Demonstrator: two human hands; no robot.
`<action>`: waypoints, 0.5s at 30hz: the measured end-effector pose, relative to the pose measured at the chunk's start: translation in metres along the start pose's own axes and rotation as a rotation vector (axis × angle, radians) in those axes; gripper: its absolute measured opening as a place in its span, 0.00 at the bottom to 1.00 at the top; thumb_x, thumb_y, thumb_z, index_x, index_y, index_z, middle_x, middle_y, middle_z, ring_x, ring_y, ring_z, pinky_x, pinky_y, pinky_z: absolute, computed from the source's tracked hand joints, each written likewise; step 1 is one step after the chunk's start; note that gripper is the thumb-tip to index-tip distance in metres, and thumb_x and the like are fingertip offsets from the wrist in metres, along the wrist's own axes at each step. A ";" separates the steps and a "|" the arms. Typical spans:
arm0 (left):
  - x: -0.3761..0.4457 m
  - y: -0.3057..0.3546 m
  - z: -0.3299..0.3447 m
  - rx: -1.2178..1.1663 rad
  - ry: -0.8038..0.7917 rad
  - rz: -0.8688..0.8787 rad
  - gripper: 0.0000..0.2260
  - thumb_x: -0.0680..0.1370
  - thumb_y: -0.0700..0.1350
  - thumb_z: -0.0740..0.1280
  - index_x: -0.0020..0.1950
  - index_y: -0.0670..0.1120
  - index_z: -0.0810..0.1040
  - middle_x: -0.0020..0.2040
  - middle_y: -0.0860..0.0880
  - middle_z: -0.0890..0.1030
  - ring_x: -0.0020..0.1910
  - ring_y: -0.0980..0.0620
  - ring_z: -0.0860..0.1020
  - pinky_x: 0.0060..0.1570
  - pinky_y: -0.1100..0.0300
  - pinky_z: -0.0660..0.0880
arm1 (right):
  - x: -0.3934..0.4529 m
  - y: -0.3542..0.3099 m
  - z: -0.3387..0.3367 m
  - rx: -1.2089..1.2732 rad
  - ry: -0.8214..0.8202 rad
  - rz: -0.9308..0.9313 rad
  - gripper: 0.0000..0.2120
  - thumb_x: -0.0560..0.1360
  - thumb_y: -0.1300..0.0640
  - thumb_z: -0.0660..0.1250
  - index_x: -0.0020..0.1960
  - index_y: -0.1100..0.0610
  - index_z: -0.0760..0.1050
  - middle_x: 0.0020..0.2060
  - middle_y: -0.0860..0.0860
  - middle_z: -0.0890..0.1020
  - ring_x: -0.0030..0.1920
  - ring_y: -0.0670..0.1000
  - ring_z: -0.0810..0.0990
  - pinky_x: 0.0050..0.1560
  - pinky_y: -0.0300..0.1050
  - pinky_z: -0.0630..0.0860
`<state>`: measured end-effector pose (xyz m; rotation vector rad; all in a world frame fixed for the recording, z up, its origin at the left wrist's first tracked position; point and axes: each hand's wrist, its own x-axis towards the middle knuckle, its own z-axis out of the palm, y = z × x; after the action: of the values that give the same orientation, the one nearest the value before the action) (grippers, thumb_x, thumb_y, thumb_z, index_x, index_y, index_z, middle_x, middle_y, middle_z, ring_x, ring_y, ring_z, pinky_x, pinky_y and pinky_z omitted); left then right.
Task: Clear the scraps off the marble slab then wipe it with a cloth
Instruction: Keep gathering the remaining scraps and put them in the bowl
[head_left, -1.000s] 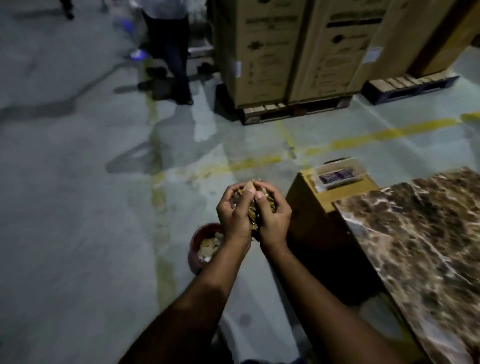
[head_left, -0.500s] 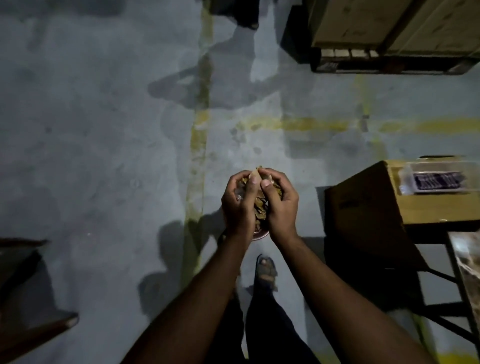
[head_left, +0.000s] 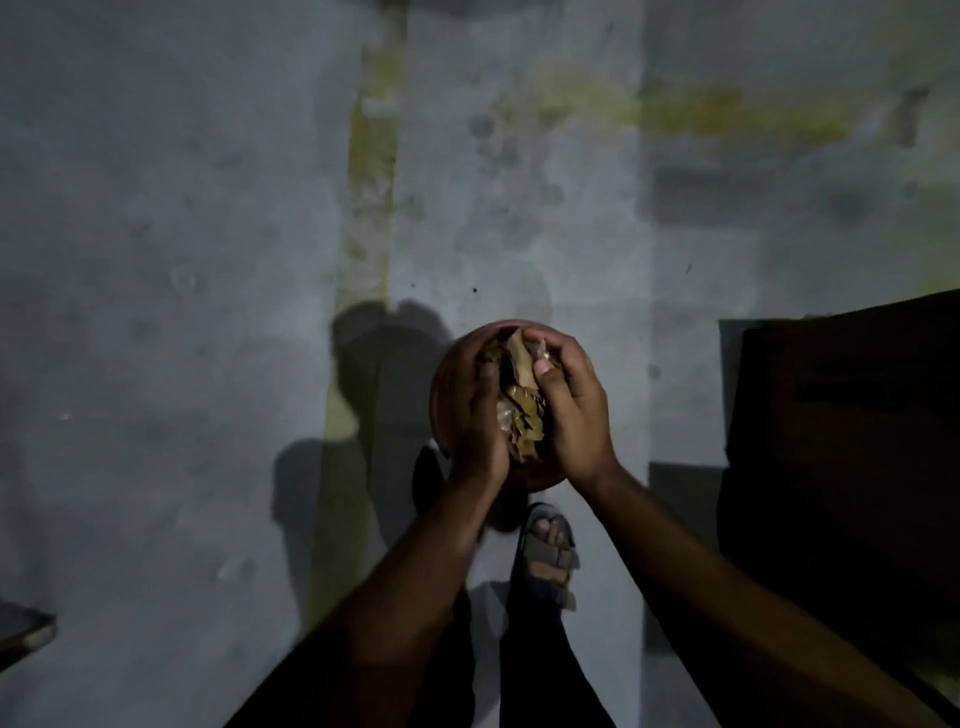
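sandalled foot (head_left: 551, 551) on grey floor (head_left: 156, 312) | left hand (head_left: 480, 415) and right hand (head_left: 574, 410) cupped together, fingers curled round brown scraps (head_left: 519, 405) (a loose bundle) | directly above reddish bucket (head_left: 441, 395) | dark box (head_left: 841, 441) at right | yellow floor line (head_left: 371, 156) beyond

- Grey concrete floor (head_left: 156, 312) lies below me, dimly lit.
- Worn yellow lines (head_left: 371, 156) cross it.
- A dark box (head_left: 841, 441) stands at my right.
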<state>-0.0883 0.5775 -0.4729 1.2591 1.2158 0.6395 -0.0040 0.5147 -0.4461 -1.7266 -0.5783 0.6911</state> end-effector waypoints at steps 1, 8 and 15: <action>0.009 -0.023 0.002 0.036 -0.033 -0.005 0.22 0.78 0.54 0.60 0.69 0.47 0.77 0.67 0.44 0.78 0.68 0.44 0.75 0.68 0.37 0.69 | 0.005 0.023 0.000 -0.074 -0.009 -0.002 0.16 0.82 0.53 0.59 0.66 0.56 0.77 0.61 0.50 0.80 0.65 0.53 0.76 0.66 0.59 0.72; 0.042 -0.125 -0.015 0.505 -0.322 0.297 0.26 0.80 0.47 0.55 0.78 0.42 0.66 0.76 0.44 0.69 0.75 0.48 0.66 0.74 0.47 0.62 | 0.015 0.141 -0.002 -0.447 -0.245 -0.040 0.22 0.80 0.47 0.62 0.72 0.52 0.71 0.72 0.51 0.72 0.74 0.53 0.67 0.70 0.64 0.66; 0.034 -0.134 -0.031 1.004 -0.311 0.450 0.31 0.78 0.47 0.62 0.81 0.46 0.60 0.80 0.45 0.62 0.79 0.44 0.60 0.76 0.41 0.58 | 0.013 0.150 -0.001 -0.645 -0.354 -0.067 0.28 0.79 0.41 0.58 0.78 0.41 0.62 0.82 0.47 0.57 0.82 0.51 0.52 0.77 0.68 0.48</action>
<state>-0.1389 0.5841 -0.6047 2.4119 0.9952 0.0816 0.0107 0.4857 -0.5935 -2.1730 -1.1986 0.8251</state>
